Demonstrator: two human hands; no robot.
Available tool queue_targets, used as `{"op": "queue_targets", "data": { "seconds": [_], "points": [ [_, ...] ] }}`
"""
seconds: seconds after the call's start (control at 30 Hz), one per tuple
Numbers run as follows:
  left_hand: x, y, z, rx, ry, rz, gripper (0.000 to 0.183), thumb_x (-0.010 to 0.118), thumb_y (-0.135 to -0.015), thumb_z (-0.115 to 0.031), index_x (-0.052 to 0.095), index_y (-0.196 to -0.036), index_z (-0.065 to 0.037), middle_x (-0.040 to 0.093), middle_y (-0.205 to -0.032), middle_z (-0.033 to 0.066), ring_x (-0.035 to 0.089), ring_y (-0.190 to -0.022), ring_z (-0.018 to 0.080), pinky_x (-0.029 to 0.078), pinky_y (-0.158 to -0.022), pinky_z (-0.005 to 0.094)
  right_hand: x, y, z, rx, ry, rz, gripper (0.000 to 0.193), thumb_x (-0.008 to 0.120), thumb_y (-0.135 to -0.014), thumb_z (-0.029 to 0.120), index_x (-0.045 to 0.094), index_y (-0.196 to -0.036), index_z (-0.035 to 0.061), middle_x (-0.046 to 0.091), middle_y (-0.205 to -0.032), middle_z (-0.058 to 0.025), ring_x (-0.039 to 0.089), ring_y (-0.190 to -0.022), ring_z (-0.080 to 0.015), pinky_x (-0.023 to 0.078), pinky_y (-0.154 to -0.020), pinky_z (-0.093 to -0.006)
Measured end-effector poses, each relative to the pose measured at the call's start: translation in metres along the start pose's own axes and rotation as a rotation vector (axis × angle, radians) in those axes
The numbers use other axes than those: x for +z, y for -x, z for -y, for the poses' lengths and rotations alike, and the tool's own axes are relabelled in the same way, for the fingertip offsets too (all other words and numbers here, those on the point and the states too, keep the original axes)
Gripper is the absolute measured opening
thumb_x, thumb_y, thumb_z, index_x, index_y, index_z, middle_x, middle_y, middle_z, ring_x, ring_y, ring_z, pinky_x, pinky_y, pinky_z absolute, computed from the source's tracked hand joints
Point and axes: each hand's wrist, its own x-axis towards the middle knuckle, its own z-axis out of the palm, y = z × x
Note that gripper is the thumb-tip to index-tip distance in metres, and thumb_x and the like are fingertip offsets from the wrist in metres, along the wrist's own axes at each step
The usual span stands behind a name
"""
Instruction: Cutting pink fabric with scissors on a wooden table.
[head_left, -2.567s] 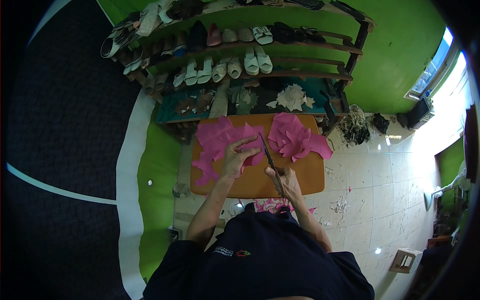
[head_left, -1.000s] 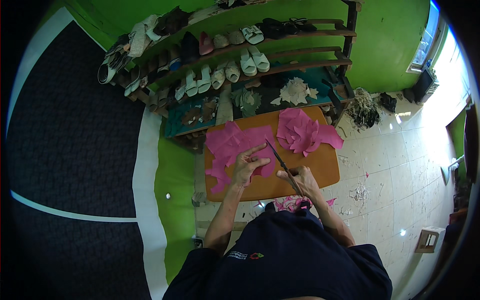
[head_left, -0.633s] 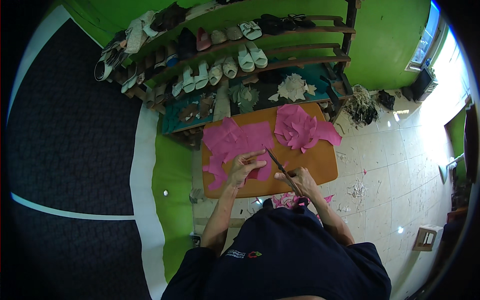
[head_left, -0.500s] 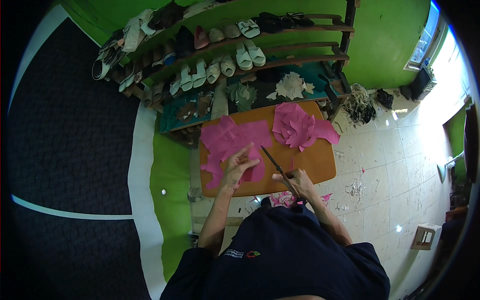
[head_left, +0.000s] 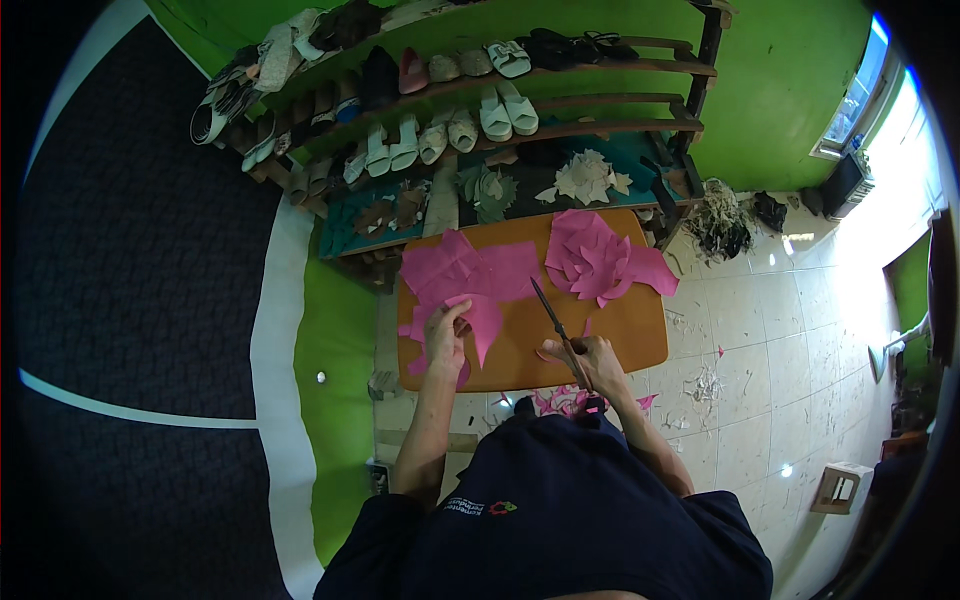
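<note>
My left hand [head_left: 443,338] pinches a curved pink sheet piece [head_left: 484,324] near the left side of an orange-brown table [head_left: 520,372]. More pink pieces [head_left: 432,262] lie beneath and beyond that hand. In my right hand [head_left: 598,366] is a pair of scissors [head_left: 557,323], its long dark blades aimed up and to the left, apart from the held piece. A second heap of pink cut pieces [head_left: 588,258] covers the table's far right, some with pointed ends. Whether the blades are parted is too small to tell.
Beyond the table stands a wooden rack [head_left: 640,122] with sandals and shoes. Its low shelf bears cream pieces [head_left: 585,178] and grey-green pieces [head_left: 487,192]. Pink scraps [head_left: 562,401] lie below the table's near edge, with pale shreds [head_left: 706,384] on the tiled floor at right.
My left hand has moved left and closed on a pink piece, which is now lifted and turned. The right hand keeps the scissors at nearly the same place.
</note>
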Motion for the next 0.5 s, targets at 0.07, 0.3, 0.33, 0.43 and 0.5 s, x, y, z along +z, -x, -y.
{"op": "queue_targets", "data": {
  "seconds": [0.07,0.3,0.33,0.43,0.5],
  "points": [
    [-0.004,-0.002,0.005,0.012,0.026,0.010,0.034,0.072,-0.081,0.002,0.056,-0.109,-0.006,0.067,-0.087,0.0095,0.068,-0.075,0.0171,0.058,-0.065,0.0266,0.000,0.000,0.001,-0.031,0.000,-0.005,0.072,0.070,-0.079,0.068,0.056,-0.055,0.0010,0.041,-0.046,-0.0008,0.046,-0.042,-0.0112,0.036,-0.041,-0.0316],
    [0.036,0.034,-0.009,0.077,0.213,0.152,0.028,0.066,-0.086,0.005,0.061,-0.114,0.003,0.067,-0.102,0.0156,0.070,-0.088,0.0233,0.062,-0.085,0.0300,0.001,0.001,0.002,-0.001,0.015,0.014,0.071,0.070,-0.080,0.065,0.056,-0.056,0.0006,0.042,-0.046,-0.0009,0.047,-0.043,-0.0110,0.037,-0.042,-0.0316],
    [0.039,0.033,-0.010,0.081,0.223,0.148,0.028,0.066,-0.086,0.005,0.061,-0.114,0.003,0.067,-0.102,0.0156,0.070,-0.088,0.0233,0.062,-0.085,0.0300,0.002,0.002,0.002,-0.004,0.024,0.013,0.070,0.070,-0.081,0.065,0.057,-0.057,0.0004,0.043,-0.047,-0.0011,0.047,-0.043,-0.0111,0.037,-0.042,-0.0317],
    [0.050,0.029,-0.009,0.013,0.243,0.182,0.038,0.066,-0.087,0.004,0.059,-0.124,0.004,0.068,-0.104,0.0138,0.070,-0.088,0.0203,0.060,-0.086,0.0286,0.009,0.004,0.005,-0.026,-0.047,0.013,0.069,0.070,-0.081,0.064,0.059,-0.062,-0.0005,0.044,-0.048,-0.0018,0.048,-0.044,-0.0117,0.039,-0.043,-0.0325],
    [0.057,0.027,-0.007,0.091,0.116,0.240,0.042,0.068,-0.087,0.003,0.060,-0.128,0.001,0.069,-0.105,0.0110,0.069,-0.089,0.0165,0.058,-0.085,0.0262,0.014,0.007,0.013,0.000,-0.041,0.039,0.069,0.069,-0.083,0.062,0.056,-0.064,-0.0024,0.044,-0.051,-0.0069,0.045,-0.050,-0.0171,0.038,-0.052,-0.0382]
  ]
}}
